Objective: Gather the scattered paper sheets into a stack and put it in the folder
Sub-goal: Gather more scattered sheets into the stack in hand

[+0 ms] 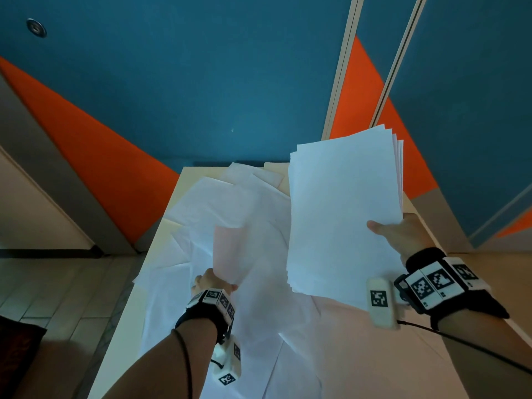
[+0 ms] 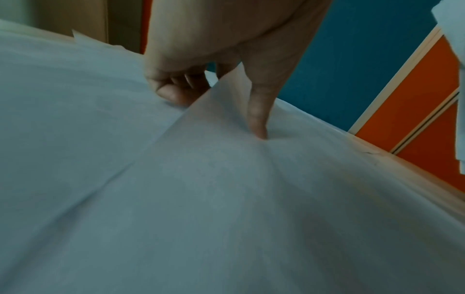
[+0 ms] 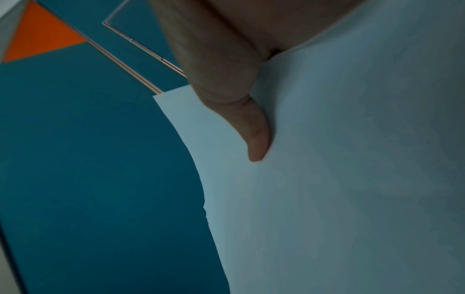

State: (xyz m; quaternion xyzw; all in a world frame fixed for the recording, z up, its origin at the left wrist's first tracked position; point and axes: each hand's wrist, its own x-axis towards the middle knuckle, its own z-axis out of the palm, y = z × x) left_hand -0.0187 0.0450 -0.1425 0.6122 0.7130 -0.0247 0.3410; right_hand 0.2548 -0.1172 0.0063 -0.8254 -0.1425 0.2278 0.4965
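My right hand (image 1: 398, 234) holds a thick stack of white sheets (image 1: 342, 214) up above the right side of the table, thumb (image 3: 254, 135) pressed on the top sheet (image 3: 352, 179). My left hand (image 1: 211, 283) pinches one sheet (image 1: 229, 254) and lifts its edge off the pile of scattered sheets (image 1: 230, 203). In the left wrist view the thumb (image 2: 256, 111) and curled fingers (image 2: 173, 91) hold that raised sheet (image 2: 226, 95). A beige folder (image 1: 277, 168) peeks out at the far end of the table, mostly covered by paper.
The cream table (image 1: 123, 315) is narrow and runs away from me, with a tiled floor (image 1: 57, 289) to its left. Teal and orange wall panels (image 1: 201, 82) stand behind it. A dark object (image 1: 17, 341) lies at the lower left.
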